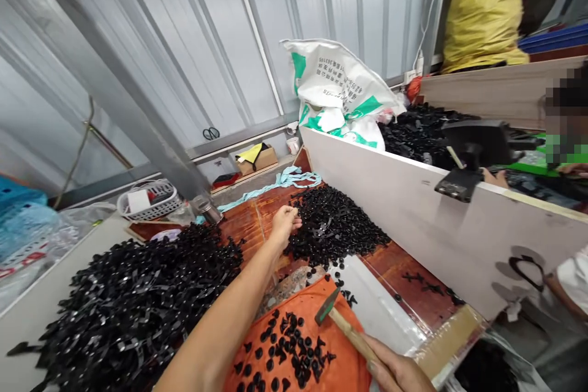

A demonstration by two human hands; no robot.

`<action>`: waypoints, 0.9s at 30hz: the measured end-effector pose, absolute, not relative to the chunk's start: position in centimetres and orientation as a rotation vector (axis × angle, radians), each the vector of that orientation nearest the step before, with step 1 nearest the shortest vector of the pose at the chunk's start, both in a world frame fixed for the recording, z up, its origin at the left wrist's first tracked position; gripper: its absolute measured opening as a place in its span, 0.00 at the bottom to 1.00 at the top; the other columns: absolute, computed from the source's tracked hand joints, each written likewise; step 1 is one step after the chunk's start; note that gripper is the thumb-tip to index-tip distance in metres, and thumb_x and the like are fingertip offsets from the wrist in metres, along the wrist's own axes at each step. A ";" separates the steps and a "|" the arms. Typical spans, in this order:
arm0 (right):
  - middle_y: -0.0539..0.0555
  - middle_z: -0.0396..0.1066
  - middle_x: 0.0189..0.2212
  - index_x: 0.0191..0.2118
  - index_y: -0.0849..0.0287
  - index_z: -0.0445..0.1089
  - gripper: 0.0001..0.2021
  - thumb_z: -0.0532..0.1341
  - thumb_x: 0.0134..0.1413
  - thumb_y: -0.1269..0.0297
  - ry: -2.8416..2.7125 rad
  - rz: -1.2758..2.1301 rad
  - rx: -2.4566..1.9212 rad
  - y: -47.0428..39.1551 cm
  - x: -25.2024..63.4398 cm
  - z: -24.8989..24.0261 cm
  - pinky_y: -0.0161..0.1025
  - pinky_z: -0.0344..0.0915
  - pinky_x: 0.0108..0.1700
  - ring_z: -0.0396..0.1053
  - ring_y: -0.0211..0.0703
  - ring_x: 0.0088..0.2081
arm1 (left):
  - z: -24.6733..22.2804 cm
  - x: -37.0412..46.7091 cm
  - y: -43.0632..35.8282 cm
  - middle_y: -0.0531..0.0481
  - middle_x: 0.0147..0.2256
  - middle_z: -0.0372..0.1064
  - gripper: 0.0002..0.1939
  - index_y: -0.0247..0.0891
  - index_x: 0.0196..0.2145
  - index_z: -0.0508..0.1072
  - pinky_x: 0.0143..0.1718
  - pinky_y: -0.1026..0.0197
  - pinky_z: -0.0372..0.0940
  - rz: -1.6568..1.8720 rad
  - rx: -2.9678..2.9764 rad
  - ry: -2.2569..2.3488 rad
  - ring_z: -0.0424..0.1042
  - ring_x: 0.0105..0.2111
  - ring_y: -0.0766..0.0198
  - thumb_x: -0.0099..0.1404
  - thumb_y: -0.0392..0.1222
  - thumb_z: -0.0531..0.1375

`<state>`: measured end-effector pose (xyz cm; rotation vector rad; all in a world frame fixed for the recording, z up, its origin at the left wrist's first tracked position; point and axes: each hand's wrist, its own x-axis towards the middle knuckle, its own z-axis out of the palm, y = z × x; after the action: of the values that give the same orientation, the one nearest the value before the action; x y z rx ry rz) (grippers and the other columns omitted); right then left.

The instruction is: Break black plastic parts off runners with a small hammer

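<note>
My left hand (285,223) reaches out to the left edge of a heap of small black plastic parts (344,220). Its fingers are curled together; what they hold, if anything, is too small to make out. At the lower right, my right hand (397,370) is closed around the wooden handle of a hammer (351,334), whose narrow, green-marked head points up and left. Under the hammer head lies an orange cloth (349,355), scattered with loose black knob-shaped pieces (294,343), some with pointed stems.
A large pile of black strip-like parts (133,300) fills the left side. A pale partition (390,177) bounds the right, with a person's hand (495,178) beyond it. A white sack (335,79), a white basket (149,199) and a cardboard box (257,160) stand along the back.
</note>
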<state>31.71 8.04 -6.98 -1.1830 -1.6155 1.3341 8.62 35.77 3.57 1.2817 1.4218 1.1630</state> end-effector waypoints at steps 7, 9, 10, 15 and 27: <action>0.53 0.74 0.59 0.67 0.48 0.66 0.25 0.52 0.70 0.48 -1.634 1.319 -1.153 7.4 31.6 -6.0 0.41 0.61 0.63 0.70 0.53 0.61 | 4.8 8.4 32.6 0.50 0.29 0.74 0.13 0.40 0.33 0.64 0.42 0.54 0.75 1.100 0.971 1.072 0.79 0.33 0.62 0.66 0.49 0.63; 0.53 0.77 0.55 0.65 0.48 0.68 0.25 0.52 0.69 0.48 -1.603 1.307 -1.171 7.2 31.5 -5.6 0.41 0.64 0.61 0.72 0.53 0.58 | 5.4 8.3 31.0 0.52 0.28 0.73 0.13 0.40 0.33 0.64 0.40 0.57 0.75 1.087 0.936 1.011 0.78 0.31 0.64 0.66 0.49 0.63; 0.53 0.78 0.53 0.65 0.48 0.69 0.25 0.53 0.69 0.47 -1.589 1.302 -1.175 7.1 31.5 -5.4 0.41 0.66 0.59 0.73 0.54 0.56 | 5.7 8.1 30.0 0.54 0.28 0.72 0.13 0.41 0.34 0.64 0.38 0.59 0.75 1.083 0.925 0.990 0.77 0.29 0.66 0.65 0.49 0.64; 0.53 0.82 0.39 0.59 0.48 0.75 0.24 0.57 0.65 0.45 -1.500 1.263 -1.203 6.8 31.1 -5.0 0.41 0.71 0.51 0.77 0.56 0.48 | 6.7 6.4 22.7 0.62 0.23 0.65 0.20 0.44 0.39 0.66 0.19 0.71 0.63 1.003 0.959 1.030 0.63 0.16 0.74 0.59 0.56 0.69; 0.42 0.55 0.18 0.59 0.60 0.70 0.31 0.57 0.63 0.40 -1.395 1.490 -1.313 6.4 30.8 -6.1 0.32 0.52 0.19 0.51 0.35 0.17 | 3.3 1.0 4.8 0.66 0.17 0.43 0.22 0.45 0.37 0.64 0.14 0.70 0.36 0.951 0.730 1.257 0.37 0.15 0.74 0.61 0.63 0.65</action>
<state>30.79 6.43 -6.09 -1.3133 -1.3948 1.4902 0.96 4.76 3.34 0.7305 1.2567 0.9514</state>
